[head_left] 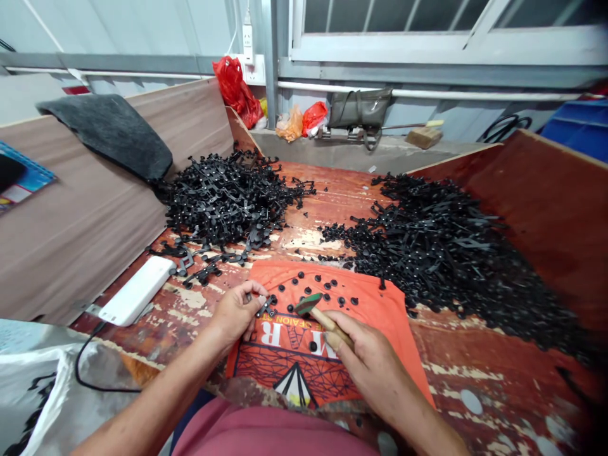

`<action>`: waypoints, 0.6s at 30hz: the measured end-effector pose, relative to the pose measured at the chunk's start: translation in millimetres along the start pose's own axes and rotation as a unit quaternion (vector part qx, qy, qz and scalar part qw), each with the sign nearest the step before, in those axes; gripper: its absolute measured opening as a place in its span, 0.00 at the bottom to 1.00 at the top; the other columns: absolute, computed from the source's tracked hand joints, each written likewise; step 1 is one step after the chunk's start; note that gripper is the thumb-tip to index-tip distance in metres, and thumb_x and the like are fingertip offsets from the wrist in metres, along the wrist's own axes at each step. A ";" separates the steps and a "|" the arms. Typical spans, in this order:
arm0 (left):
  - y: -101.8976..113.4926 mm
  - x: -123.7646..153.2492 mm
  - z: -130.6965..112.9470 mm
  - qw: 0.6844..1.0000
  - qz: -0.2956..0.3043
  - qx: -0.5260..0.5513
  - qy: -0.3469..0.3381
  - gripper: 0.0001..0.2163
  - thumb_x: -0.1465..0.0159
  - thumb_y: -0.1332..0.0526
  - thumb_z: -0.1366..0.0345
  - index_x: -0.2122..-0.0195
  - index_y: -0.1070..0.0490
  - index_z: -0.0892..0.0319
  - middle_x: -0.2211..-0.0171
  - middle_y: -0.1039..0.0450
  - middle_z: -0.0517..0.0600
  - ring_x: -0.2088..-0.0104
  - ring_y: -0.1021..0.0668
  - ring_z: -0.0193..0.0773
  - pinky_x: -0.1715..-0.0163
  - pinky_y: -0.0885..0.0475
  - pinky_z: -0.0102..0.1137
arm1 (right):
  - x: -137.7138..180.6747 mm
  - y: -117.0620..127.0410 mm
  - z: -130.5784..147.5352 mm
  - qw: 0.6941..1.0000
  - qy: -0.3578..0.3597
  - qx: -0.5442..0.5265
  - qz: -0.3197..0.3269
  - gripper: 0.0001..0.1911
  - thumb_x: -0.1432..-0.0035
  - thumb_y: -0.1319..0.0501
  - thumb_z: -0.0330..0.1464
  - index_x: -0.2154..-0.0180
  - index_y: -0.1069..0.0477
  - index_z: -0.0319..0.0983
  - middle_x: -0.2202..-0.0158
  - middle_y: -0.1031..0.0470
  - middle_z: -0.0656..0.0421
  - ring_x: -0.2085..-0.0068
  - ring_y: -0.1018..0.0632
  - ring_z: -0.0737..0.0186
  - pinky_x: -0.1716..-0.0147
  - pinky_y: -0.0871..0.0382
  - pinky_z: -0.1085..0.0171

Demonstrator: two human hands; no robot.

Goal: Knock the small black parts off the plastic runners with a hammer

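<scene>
Green-headed, wooden-handled tool (327, 321) is gripped, fingers curled, by the right hand (365, 345); a small, irregular black part (266, 306) is pinched by the left hand (237, 309).

In the left hand (237, 311) the part (267, 309) is black, in the right hand (368, 345) the tool (323, 318) is green with a tan handle, under both the orange cloth (392, 320) carries white and yellow letters and dark crisscross lines, and beyond them black heaps (223, 199) cover stretches of the cream-blotched red-brown counter (332, 193).

A grey-green bag (349, 111) sits below a white-framed window (394, 16).
</scene>
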State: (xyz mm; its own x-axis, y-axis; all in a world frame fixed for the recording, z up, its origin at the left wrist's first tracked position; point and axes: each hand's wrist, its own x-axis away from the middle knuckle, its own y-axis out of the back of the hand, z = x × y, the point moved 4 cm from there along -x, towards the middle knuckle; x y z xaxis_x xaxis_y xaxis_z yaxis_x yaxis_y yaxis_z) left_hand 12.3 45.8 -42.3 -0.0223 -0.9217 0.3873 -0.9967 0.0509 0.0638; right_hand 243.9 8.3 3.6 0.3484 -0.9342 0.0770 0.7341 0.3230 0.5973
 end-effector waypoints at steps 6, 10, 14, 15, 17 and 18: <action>-2.3 -1.3 0.0 1.000 0.016 -0.008 0.004 0.16 0.46 0.34 0.53 0.67 0.35 0.58 0.92 0.43 0.35 0.95 0.41 0.27 0.94 0.51 0.20 | -2.5 1.1 5.0 0.999 0.030 0.038 0.001 0.18 0.33 0.49 0.33 0.44 0.31 0.48 0.53 0.21 0.58 0.55 0.21 0.57 0.56 0.27 0.59; 3.1 0.1 1.3 1.000 -0.005 -0.015 -0.006 0.15 0.46 0.34 0.54 0.67 0.34 0.58 0.89 0.42 0.35 0.94 0.42 0.26 0.95 0.51 0.21 | -7.3 0.2 9.3 0.996 0.055 0.069 -0.005 0.22 0.32 0.50 0.31 0.40 0.35 0.50 0.43 0.27 0.60 0.47 0.23 0.57 0.50 0.28 0.57; 5.8 0.6 0.7 1.000 -0.019 -0.022 -0.009 0.13 0.45 0.35 0.55 0.67 0.33 0.58 0.87 0.42 0.35 0.93 0.43 0.25 0.94 0.52 0.22 | -16.4 -5.3 14.1 0.991 0.069 0.111 0.009 0.25 0.34 0.49 0.29 0.38 0.38 0.50 0.44 0.26 0.60 0.49 0.22 0.56 0.50 0.28 0.53; 5.5 0.5 0.4 1.000 -0.018 -0.023 -0.012 0.13 0.45 0.35 0.56 0.67 0.33 0.58 0.87 0.43 0.35 0.93 0.43 0.25 0.93 0.52 0.22 | -19.0 -6.7 15.1 0.990 0.070 0.121 0.012 0.25 0.34 0.48 0.28 0.38 0.38 0.50 0.45 0.25 0.60 0.51 0.21 0.56 0.50 0.27 0.53; 4.9 0.2 -0.3 0.999 -0.018 -0.021 -0.020 0.11 0.44 0.35 0.57 0.67 0.33 0.58 0.87 0.43 0.35 0.93 0.44 0.24 0.92 0.51 0.23 | -23.6 -8.1 17.1 0.988 0.072 0.133 0.008 0.25 0.34 0.48 0.28 0.39 0.37 0.51 0.47 0.24 0.60 0.52 0.21 0.56 0.52 0.26 0.54; 4.8 0.1 -0.5 0.999 -0.020 -0.019 -0.023 0.11 0.44 0.35 0.58 0.68 0.32 0.59 0.87 0.43 0.35 0.92 0.44 0.24 0.91 0.51 0.23 | -25.4 -8.0 18.1 0.988 0.072 0.138 0.004 0.24 0.34 0.48 0.28 0.39 0.37 0.51 0.47 0.24 0.60 0.52 0.20 0.56 0.52 0.26 0.55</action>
State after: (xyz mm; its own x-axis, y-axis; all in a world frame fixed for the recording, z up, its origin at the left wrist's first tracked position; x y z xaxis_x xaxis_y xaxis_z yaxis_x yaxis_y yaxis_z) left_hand 7.6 46.2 -41.5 0.0126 -0.9396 0.3420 -0.9931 0.0281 0.1139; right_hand 218.6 26.6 11.3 0.4472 -0.8942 -0.0206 0.5518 0.2577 0.7932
